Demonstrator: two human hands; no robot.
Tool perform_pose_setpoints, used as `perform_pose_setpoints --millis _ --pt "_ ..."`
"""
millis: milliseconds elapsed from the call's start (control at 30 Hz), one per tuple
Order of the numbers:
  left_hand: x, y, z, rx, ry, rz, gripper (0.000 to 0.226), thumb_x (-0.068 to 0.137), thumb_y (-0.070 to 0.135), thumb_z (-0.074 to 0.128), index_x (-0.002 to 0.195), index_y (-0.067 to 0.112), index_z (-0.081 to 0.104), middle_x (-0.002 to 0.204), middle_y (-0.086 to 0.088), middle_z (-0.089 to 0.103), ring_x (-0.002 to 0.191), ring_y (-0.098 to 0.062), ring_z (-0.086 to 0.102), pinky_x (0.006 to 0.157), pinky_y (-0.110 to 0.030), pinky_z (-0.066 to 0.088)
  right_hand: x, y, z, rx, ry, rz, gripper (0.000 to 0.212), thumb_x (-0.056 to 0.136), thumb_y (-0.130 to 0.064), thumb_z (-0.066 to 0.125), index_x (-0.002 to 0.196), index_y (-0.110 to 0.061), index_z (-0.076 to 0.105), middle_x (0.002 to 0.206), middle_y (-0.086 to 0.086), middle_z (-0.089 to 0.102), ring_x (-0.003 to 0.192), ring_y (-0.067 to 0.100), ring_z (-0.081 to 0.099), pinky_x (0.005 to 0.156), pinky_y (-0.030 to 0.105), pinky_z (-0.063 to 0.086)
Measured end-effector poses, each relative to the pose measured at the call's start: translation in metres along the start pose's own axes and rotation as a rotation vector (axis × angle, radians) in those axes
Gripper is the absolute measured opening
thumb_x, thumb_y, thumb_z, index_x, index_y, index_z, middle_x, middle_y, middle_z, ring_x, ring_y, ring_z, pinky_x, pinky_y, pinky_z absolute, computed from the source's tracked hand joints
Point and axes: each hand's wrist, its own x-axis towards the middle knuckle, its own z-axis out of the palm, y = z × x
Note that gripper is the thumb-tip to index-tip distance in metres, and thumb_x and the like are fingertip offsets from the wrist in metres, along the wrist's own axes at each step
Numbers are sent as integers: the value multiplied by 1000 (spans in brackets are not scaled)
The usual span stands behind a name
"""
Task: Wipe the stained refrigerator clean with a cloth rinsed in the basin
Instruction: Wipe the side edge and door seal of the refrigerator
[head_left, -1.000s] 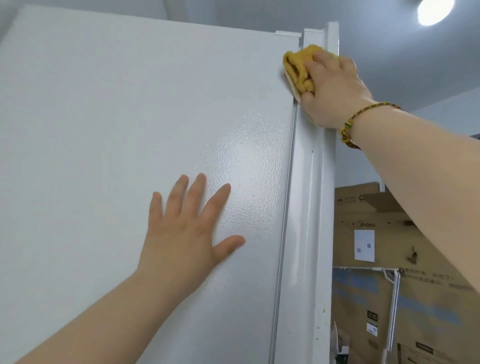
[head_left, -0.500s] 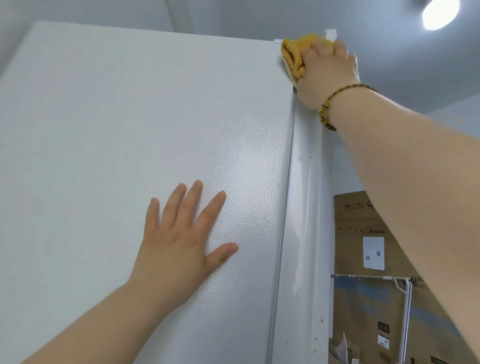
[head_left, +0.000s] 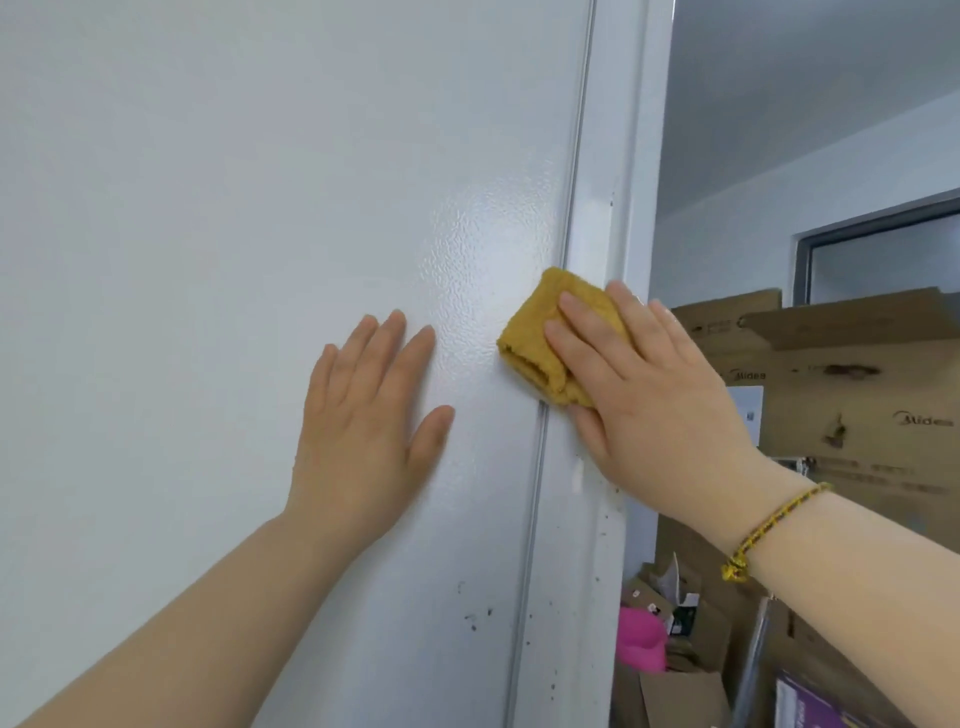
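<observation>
The white refrigerator (head_left: 208, 260) fills the left and middle of the head view, its side panel facing me. A folded yellow cloth (head_left: 535, 332) lies against the vertical seam near the fridge's right edge. My right hand (head_left: 654, 395) presses the cloth flat onto the panel with straight fingers. My left hand (head_left: 369, 415) rests flat on the panel just left of the cloth, fingers spread, holding nothing. Dark specks (head_left: 475, 618) mark the panel low down, and more dot the edge strip (head_left: 605, 525).
Stacked cardboard boxes (head_left: 841, 395) stand to the right behind the fridge. A pink object (head_left: 639, 644) and a purple box (head_left: 815, 706) sit low among them. A dark-framed window (head_left: 883, 249) is on the far wall.
My right hand has slid the cloth down the seam from the fridge's top corner to mid height. The view has dropped with it; the left hand stays flat on the panel.
</observation>
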Motion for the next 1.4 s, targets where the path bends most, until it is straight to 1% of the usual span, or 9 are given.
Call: perform_pose_setpoints --millis 233,367,467,700,867,967,1100,1233,1400 --pt "-45 -2 14 -65 64 18 47 96 43 19 126 14 39 134 -13 46 128 -24 28 110 -26 6 -43 -53 4 128 93 218 46 83 -23 42 126 -7 46 134 14 50 127 36 30 108 48 21" --pt "-55 -7 22 -26 113 40 42 98 37 19 126 12 38 133 -12 44 127 -26 28 111 -27 7 -106 -79 -2 125 -45 -10 41 94 -24 22 128 -11 41 137 5 36 130 34 28 110 46 17" --pt "-56 -7 22 -14 149 46 42 97 36 21 126 12 39 133 -15 46 127 -26 29 112 -25 7 -88 -52 -2 75 -50 -106 44 88 -25 30 128 -11 40 137 8 41 127 34 31 108 47 20" --pt "-60 -8 26 -7 177 77 41 88 27 41 126 12 40 132 -18 47 127 -26 29 112 -27 8 -82 -82 6 211 83 279 44 81 -17 45 124 -7 43 135 11 44 129 37 27 112 46 17" --pt "-61 -11 28 -8 189 81 41 86 25 43 124 12 41 132 -19 48 126 -27 30 112 -26 8 -153 -111 -1 193 -57 10 40 89 -20 32 126 -11 42 135 5 38 142 30 9 113 45 14" --pt "-62 -10 28 -11 193 78 40 86 25 43 124 12 41 132 -20 49 126 -27 31 112 -26 9 -141 -87 -4 154 -72 -117 40 92 -24 23 124 -12 43 134 5 38 132 34 27 111 45 15" --pt "-61 -13 27 1 220 68 40 86 25 45 123 12 43 132 -19 49 126 -26 31 111 -26 11 -96 -80 2 230 46 151 43 80 -17 43 122 -10 43 134 8 44 127 35 30 112 44 15" --pt "-61 -10 30 -3 221 77 39 86 25 46 122 12 44 131 -20 50 125 -26 32 111 -25 9 -113 -117 1 231 52 376 48 76 -13 44 123 -10 41 134 5 37 131 34 26 113 43 12" --pt "-60 -14 32 7 206 99 39 86 27 49 121 11 44 128 -22 51 123 -27 32 110 -25 9 -188 -145 -7 245 -70 99 34 91 -14 29 119 -12 47 130 3 43 143 27 8 113 44 17"
